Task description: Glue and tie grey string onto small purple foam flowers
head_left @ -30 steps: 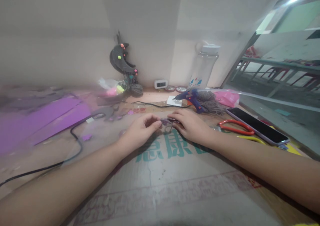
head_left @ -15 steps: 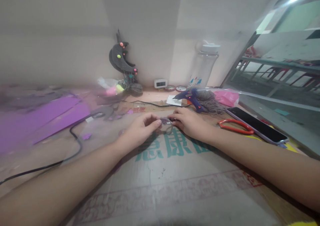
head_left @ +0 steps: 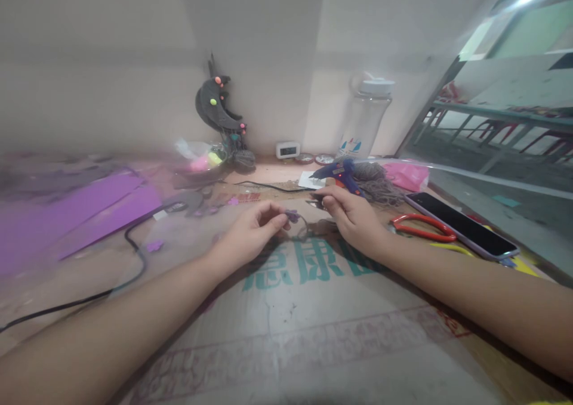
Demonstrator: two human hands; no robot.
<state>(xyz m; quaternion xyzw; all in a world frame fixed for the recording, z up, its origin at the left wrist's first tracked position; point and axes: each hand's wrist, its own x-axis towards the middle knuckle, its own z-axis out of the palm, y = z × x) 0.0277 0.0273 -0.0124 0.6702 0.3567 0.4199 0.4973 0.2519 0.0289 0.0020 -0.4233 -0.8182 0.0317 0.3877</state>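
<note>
Between thumb and fingertips, my left hand (head_left: 257,229) pinches a small purple flower (head_left: 292,215). A thin grey strand of yarn (head_left: 305,229) curls down from the flower onto the printed board. My right hand (head_left: 353,217) is closed a short way to the right, apart from the flower. Its fingers grip a small, dark, thin thing (head_left: 314,204) that I cannot make out. Just behind my right hand lies a blue glue gun (head_left: 333,170), with its nozzle pointing left.
Grey yarn (head_left: 380,184), red-handled scissors or pliers (head_left: 423,227) and a phone (head_left: 461,223) lie on the right. Purple sheets (head_left: 102,208) and a black cable (head_left: 142,262) are left. At the back stand a grey moon ornament (head_left: 210,104), a small clock (head_left: 287,150) and a clear bottle (head_left: 364,121).
My right hand has drawn back to the right, away from the flower, with the small dark thing in its fingers. My left hand stays in place, and more of the flower shows.
</note>
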